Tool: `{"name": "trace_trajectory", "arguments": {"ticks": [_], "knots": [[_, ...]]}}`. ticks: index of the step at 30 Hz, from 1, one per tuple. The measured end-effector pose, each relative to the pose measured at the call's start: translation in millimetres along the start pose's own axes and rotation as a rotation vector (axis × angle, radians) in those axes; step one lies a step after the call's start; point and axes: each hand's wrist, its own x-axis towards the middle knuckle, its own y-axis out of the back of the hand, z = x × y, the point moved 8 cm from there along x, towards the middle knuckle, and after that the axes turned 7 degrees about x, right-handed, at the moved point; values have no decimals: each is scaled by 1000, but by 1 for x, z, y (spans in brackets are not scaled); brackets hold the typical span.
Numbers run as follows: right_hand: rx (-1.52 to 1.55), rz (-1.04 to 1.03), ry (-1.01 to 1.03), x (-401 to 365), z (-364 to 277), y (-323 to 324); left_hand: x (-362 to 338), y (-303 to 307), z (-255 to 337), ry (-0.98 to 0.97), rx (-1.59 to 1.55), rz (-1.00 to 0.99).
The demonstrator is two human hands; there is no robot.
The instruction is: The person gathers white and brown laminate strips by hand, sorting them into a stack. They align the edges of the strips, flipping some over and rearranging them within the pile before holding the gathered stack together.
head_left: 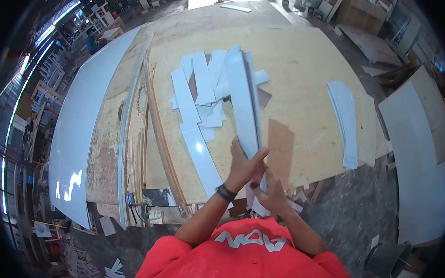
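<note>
A stack of long white board strips (242, 97) stands tilted above the wooden worktable, its far end raised. My left hand (245, 165), with a dark band at the wrist, is closed around the stack's lower part. Lower down, my right hand (274, 196) grips the near end from the right side, its fingers partly hidden. Behind and left of the stack, loose white strips (187, 94) lie in an overlapping heap. One longer strip (201, 155) reaches from the heap toward the near table edge.
A fanned pile of white strips (344, 122) lies on the table's right side. Wooden battens (157, 130) run along the left, beside a large white sheet (83, 116). More panels (414, 134) lean at the right. A dark bucket (388, 261) and offcuts are on the floor.
</note>
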Motion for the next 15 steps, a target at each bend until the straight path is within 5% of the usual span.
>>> {"name": "trace_trajectory", "arguments": {"ticks": [2,3,5,6,11,13,15], "knots": [[489,-66,60,3,-8,5,0,31,27,-96,-287,-129],[486,-76,56,2,-15,5,3,49,26,-93,-292,-120],[892,-313,-67,0,-34,-9,-7,37,30,-12,-850,-652],[986,-429,-115,-1,-23,-21,-9,33,5,21,-812,-679],[645,-426,-179,3,6,-49,-21,40,3,117,-905,-563],[465,-410,-235,9,13,-57,-20,63,-5,114,-522,-421],[554,-64,-125,21,8,-43,-20,78,-15,106,-490,-376]]}}
